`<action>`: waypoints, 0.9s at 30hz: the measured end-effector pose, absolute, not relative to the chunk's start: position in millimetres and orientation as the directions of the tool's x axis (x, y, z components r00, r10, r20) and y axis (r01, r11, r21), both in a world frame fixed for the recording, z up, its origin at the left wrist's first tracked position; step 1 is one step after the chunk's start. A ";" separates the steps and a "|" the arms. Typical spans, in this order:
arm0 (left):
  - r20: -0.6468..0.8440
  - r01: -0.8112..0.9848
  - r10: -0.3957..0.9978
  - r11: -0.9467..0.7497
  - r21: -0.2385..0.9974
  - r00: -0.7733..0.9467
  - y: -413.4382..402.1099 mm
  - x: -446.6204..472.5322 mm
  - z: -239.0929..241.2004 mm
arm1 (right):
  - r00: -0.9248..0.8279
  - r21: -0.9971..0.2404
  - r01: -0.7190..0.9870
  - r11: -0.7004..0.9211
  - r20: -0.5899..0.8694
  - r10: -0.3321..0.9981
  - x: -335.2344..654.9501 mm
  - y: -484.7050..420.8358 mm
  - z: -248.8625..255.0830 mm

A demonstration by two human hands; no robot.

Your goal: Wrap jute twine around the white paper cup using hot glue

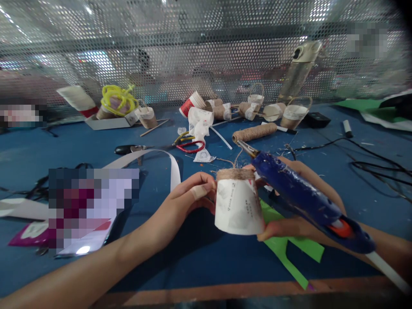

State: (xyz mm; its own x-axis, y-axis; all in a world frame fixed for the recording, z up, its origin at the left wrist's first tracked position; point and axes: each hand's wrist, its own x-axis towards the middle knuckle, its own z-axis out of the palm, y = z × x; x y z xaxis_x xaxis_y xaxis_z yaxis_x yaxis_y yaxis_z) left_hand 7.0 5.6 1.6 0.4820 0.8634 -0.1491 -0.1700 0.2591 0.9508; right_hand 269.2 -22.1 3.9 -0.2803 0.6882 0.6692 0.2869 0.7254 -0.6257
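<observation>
I hold an upside-down white paper cup (238,208) above the blue table, with a band of brown twine (235,174) wound round its upper end. My left hand (189,196) pinches the cup's left side at the twine band. My right hand (289,223) grips a blue hot glue gun (305,201) and also touches the cup's right side. The gun's metal nozzle (246,148) points up and left, just above the cup. A loose twine strand runs from the cup towards the spool (254,132).
Scissors (189,146), crumpled paper and several twine-wrapped cups (292,115) lie farther back by a perforated metal screen. Green paper (289,253) lies under my right hand. Black cables (370,165) run on the right. A white paper strip (174,167) and packets lie to the left.
</observation>
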 end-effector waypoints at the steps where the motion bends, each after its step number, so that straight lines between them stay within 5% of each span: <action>1: -0.149 -0.176 0.868 0.260 0.950 0.474 5.8 7.3 2.0 | -0.267 -0.626 0.307 0.717 0.667 0.696 269.5 -22.3 4.1; 5: -0.131 -0.186 0.870 0.245 0.951 0.475 6.5 8.1 3.0 | -0.278 -0.577 0.400 0.712 0.664 0.695 270.3 -22.0 4.7; 17: -0.084 -0.145 0.899 0.161 0.976 0.430 6.8 8.0 3.3 | -0.317 -0.623 0.316 0.715 0.641 0.699 269.4 -20.4 -0.6; 27: -0.009 -0.175 0.908 0.090 0.980 0.418 7.6 7.6 5.2 | -0.236 -0.516 0.525 0.676 0.676 0.699 267.6 -21.8 0.2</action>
